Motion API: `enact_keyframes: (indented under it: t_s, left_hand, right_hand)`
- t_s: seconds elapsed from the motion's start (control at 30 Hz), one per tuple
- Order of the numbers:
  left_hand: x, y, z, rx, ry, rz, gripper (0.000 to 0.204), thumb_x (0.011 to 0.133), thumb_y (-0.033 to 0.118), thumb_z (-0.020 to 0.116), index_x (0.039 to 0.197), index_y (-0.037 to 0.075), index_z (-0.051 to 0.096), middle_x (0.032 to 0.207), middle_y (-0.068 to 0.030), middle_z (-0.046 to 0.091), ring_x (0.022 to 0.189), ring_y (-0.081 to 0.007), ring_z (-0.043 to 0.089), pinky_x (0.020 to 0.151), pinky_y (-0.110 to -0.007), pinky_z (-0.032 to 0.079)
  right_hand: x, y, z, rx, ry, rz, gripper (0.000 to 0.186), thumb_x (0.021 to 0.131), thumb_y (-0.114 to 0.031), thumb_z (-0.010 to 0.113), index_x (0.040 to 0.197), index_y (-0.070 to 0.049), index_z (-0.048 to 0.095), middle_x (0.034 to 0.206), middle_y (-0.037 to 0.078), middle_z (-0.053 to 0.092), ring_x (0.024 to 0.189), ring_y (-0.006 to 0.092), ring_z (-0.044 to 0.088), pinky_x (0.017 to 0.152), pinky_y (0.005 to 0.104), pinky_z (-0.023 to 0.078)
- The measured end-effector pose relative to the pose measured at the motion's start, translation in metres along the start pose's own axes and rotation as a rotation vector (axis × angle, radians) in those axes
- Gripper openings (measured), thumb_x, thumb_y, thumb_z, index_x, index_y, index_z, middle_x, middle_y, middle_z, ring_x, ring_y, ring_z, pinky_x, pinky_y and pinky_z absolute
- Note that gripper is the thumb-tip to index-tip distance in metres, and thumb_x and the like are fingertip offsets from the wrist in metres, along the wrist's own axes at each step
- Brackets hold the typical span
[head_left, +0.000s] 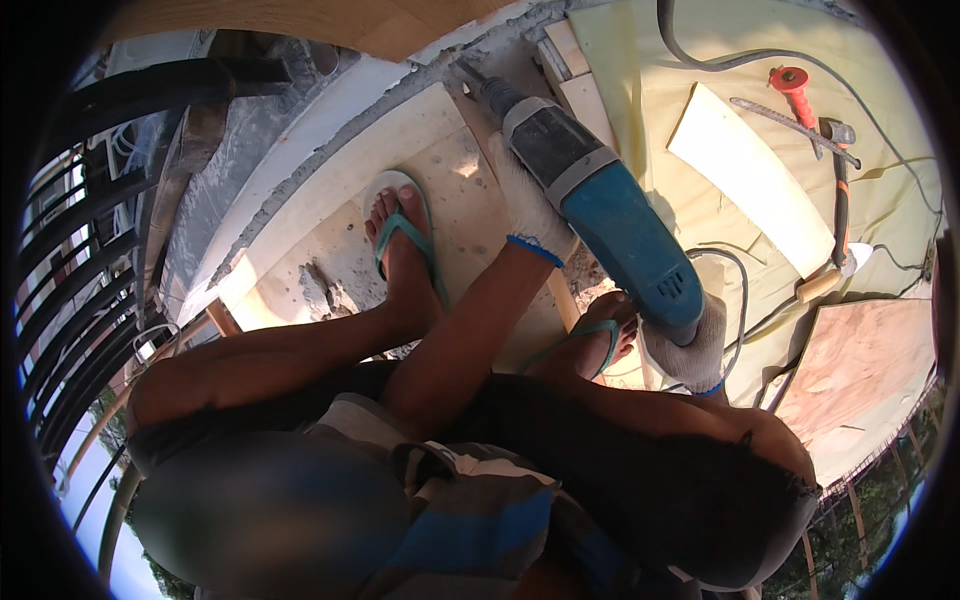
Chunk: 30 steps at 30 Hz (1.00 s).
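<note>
By dusty surface [455,225], holding likely heavy, rigid drill [622,230] sensibly: over cupped left hand [527,200], with rear inside wrapped right hand [695,352].

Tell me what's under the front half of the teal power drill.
The gloved left hand shows partly beneath the power drill. The drill covers its fingertips and whatever else lies directly behind.
</note>
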<state>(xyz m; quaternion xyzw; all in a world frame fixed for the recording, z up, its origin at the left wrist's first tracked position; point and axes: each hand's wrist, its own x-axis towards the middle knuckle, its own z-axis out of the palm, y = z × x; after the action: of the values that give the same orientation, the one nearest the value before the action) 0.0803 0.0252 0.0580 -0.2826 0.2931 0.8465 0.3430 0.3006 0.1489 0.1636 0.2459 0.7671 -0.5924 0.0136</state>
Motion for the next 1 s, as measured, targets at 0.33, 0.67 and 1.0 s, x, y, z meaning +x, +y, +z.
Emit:
enact_keyframes:
  t_s: [0.33, 0.67, 1.0]
  left_hand:
    - [0.027, 0.035, 0.019, -0.151, -0.208, -0.049, 0.062, 0.115, 0.065, 0.046, 0.138, 0.014, 0.071, 0.132, -0.0091, 0.076, 0.121, -0.03, 0.072, 0.106, -0.048, 0.062]
    - [0.047, 0.052, 0.031, -0.102, -0.294, -0.101, 0.058, 0.117, 0.056, 0.036, 0.138, 0.012, 0.07, 0.135, -0.0115, 0.075, 0.127, -0.0343, 0.071, 0.111, -0.053, 0.058]
    - [-0.008, -0.016, 0.011, -0.026, 0.045, -0.032, 0.067, 0.116, 0.068, 0.037, 0.146, 0.014, 0.064, 0.14, -0.0099, 0.073, 0.125, -0.0312, 0.071, 0.11, -0.048, 0.058]
  right_hand:
    - [0.047, -0.104, -0.011, 0.013, 0.01, 0.146, 0.028, 0.09, -0.014, 0.084, 0.113, 0.002, 0.079, 0.096, 0.013, 0.083, 0.088, 0.0164, 0.078, 0.081, 0.0355, 0.061]
    - [0.057, -0.127, -0.011, 0.039, -0.01, 0.15, 0.037, 0.095, -0.026, 0.084, 0.119, 0.002, 0.079, 0.09, 0.009, 0.08, 0.081, 0.0127, 0.074, 0.077, 0.0339, 0.06]
    - [-0.031, 0.006, 0.008, 0.226, 0.108, 0.315, 0.035, 0.089, -0.008, 0.083, 0.123, 0.0, 0.078, 0.098, 0.011, 0.082, 0.086, 0.0168, 0.078, 0.08, 0.0342, 0.063]
